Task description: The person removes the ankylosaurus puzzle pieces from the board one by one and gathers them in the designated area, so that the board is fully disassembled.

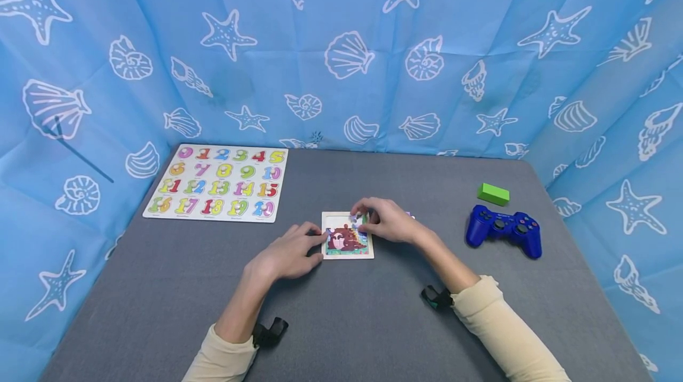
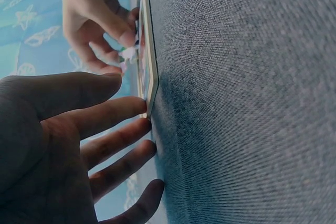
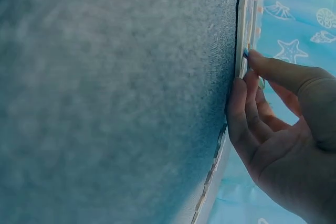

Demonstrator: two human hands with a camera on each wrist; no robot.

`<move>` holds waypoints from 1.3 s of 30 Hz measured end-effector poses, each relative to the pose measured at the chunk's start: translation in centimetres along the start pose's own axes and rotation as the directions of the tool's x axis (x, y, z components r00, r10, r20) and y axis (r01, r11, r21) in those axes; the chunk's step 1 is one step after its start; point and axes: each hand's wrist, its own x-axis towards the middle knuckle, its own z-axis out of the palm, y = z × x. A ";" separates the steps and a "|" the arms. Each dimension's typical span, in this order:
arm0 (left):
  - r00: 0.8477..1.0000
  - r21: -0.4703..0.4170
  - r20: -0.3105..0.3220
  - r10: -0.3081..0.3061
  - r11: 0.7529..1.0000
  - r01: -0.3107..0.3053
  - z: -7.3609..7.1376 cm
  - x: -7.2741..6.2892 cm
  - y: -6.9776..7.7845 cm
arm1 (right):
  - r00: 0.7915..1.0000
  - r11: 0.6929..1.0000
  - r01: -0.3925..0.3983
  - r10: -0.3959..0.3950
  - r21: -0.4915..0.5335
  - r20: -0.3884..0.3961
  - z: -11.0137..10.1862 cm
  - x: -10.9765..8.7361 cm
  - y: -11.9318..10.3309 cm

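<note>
A small square jigsaw puzzle with a pale frame lies on the table, its lower part filled with a picture of a brown-haired figure and its upper left bare white. Against its left edge rest the fingertips of my left hand, fingers fairly straight and spread in the left wrist view. My right hand is over the upper right of the puzzle, pinching a puzzle piece between thumb and fingers. Most of that piece is hidden behind the fingers.
Partly behind the right hand, loose puzzle pieces lie on the grey table. A number board is at the back left. On the right are a blue game controller and a green block. A blue curtain surrounds the table.
</note>
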 end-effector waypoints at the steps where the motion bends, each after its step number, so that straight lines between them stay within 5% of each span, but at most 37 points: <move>1: 1.000 0.000 0.001 -0.002 1.000 0.002 0.0 0.0 0.0 | 1.000 1.000 -0.001 0.001 0.005 0.006 0.0 -0.1 0.0; 15: 1.000 -0.005 -0.001 -0.013 1.000 0.013 0.0 -0.2 0.2 | 0.999 0.977 0.005 -0.014 0.215 0.037 -0.9 -1.8 1.2; 39: 1.000 -0.016 -0.012 0.002 1.000 -0.002 -0.1 -0.3 0.2 | 0.989 0.956 -0.121 0.139 0.268 -0.051 -5.0 -6.6 5.1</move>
